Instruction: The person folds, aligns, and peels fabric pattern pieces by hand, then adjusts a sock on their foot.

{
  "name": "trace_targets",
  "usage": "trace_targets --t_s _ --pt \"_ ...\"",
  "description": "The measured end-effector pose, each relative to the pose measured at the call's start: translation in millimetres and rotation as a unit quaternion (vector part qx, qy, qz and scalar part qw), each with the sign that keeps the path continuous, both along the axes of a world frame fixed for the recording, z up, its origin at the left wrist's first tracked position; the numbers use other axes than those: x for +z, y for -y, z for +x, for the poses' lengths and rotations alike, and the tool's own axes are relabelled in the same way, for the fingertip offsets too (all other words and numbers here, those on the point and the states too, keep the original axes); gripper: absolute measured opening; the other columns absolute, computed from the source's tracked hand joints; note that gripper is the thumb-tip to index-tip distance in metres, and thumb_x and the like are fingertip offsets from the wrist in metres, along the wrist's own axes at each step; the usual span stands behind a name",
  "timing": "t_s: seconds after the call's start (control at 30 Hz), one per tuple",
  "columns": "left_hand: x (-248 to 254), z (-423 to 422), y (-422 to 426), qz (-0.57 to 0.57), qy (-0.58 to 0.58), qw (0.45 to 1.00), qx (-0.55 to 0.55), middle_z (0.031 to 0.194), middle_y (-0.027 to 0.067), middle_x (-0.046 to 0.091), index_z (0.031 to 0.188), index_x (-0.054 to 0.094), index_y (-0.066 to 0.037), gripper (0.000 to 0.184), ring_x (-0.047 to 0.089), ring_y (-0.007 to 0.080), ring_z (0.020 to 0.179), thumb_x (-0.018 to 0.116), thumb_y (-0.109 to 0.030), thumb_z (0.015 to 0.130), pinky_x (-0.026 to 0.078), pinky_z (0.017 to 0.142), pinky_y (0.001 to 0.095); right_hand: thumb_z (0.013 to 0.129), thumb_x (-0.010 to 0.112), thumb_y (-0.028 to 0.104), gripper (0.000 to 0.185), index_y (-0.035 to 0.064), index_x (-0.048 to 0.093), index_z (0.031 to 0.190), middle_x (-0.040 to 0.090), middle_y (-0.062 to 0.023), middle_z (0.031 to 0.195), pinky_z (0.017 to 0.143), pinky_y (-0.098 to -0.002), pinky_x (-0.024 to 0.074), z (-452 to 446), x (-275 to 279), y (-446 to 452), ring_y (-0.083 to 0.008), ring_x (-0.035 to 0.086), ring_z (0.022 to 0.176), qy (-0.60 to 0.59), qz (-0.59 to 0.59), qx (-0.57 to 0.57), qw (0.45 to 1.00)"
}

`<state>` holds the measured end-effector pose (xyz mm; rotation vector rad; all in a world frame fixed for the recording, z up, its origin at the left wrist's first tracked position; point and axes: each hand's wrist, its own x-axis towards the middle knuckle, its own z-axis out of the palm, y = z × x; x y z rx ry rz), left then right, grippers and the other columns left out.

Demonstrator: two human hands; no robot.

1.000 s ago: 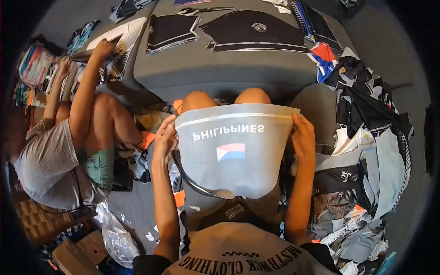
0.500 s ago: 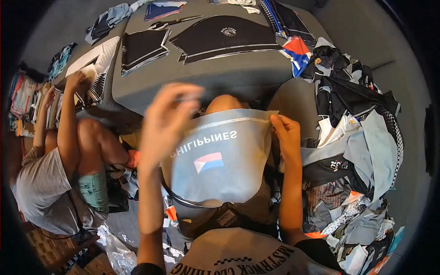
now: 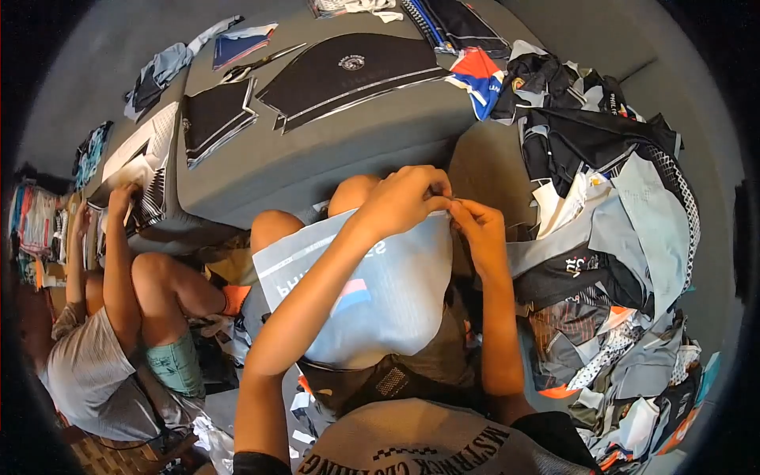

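Across my lap lies a light grey fabric panel (image 3: 396,317), with white lettering and a pink, white and blue flag print that my left forearm partly covers. My right hand (image 3: 481,229) pinches the panel's upper right corner between thumb and fingers. Right beside it, my left hand (image 3: 408,198) has reached across the panel, its thumb and fingers closed at the same corner. Whatever small bit sits between the left fingertips is too small to make out.
Black cut fabric panels (image 3: 356,79) and scissors (image 3: 261,63) lie on the grey couch seat (image 3: 332,158). Heaped garments and scraps (image 3: 609,229) fill the right side. At left another person (image 3: 95,356) sits with both hands at a stack of cloth.
My left hand has swung right from above the panel's left side to its upper right corner, meeting my right hand. The camera view has shifted slightly.
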<state>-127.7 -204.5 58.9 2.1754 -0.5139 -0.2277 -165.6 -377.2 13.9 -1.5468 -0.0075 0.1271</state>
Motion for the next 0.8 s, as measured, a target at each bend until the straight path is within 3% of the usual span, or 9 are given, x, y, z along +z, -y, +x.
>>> trace_targets --t_s 0.1,0.3,0.43,0.63,0.8 --pt "-4.0 1.8 0.9 -0.073 -0.013 0.997 0.0 0.083 0.0069 0.063 0.082 0.065 -0.002 0.006 0.057 0.0209 0.07 0.064 -0.006 0.077 0.046 0.066 0.0317 0.087 0.059 0.011 0.019 -0.0037 0.067 0.095 0.064 -0.0026 0.081 0.065 -0.0173 0.0415 0.8 -0.6 -1.5 -0.0075 0.052 0.07 -0.027 0.06 -0.045 0.997" --pt "-8.3 4.0 -1.9 -0.113 -0.01 0.993 -0.045 0.083 0.0062 0.06 0.08 0.065 -0.001 0.006 0.055 0.0187 0.07 0.066 -0.001 0.074 0.045 0.066 0.0297 0.089 0.057 0.012 0.019 -0.0011 0.065 0.1 0.063 -0.0048 0.087 0.069 -0.0184 0.0428 7.4 -28.3 6.0 -0.0083 0.054 0.073 -0.037 0.102 -0.016 0.994" --pt "-18.7 5.1 -1.2 -0.157 0.047 0.984 -0.076 0.085 0.0055 0.057 0.079 0.066 0.0 0.007 0.054 0.018 0.07 0.067 0.0 0.073 0.044 0.066 0.0281 0.088 0.058 0.01 0.018 -0.0047 0.066 0.095 0.066 -0.0051 0.085 0.069 -0.0181 0.0445 8.3 -26.4 3.4 -0.0084 0.056 0.074 -0.047 0.151 -0.02 0.987" --pt "-19.0 4.8 2.9 -0.139 0.019 0.988 -0.062 0.088 0.0055 0.056 0.079 0.067 0.0 0.007 0.053 0.0178 0.071 0.068 0.0 0.072 0.043 0.066 0.0274 0.091 0.054 0.012 0.019 -0.0026 0.064 0.098 0.064 -0.0069 0.087 0.071 -0.0202 0.0447 6.8 -24.4 6.5 -0.0098 0.056 0.076 -0.037 0.134 -0.003 0.99" --pt "-17.8 5.2 5.5 -0.137 0.011 0.988 -0.064 0.085 0.0052 0.055 0.078 0.066 0.0 0.007 0.052 0.017 0.07 0.068 0.0 0.072 0.043 0.065 0.0266 0.089 0.057 0.01 0.02 -0.0054 0.065 0.099 0.065 -0.006 0.088 0.07 -0.0185 0.0444 4.5 -18.6 10.3 -0.0088 0.056 0.076 -0.052 0.215 0.032 0.975"
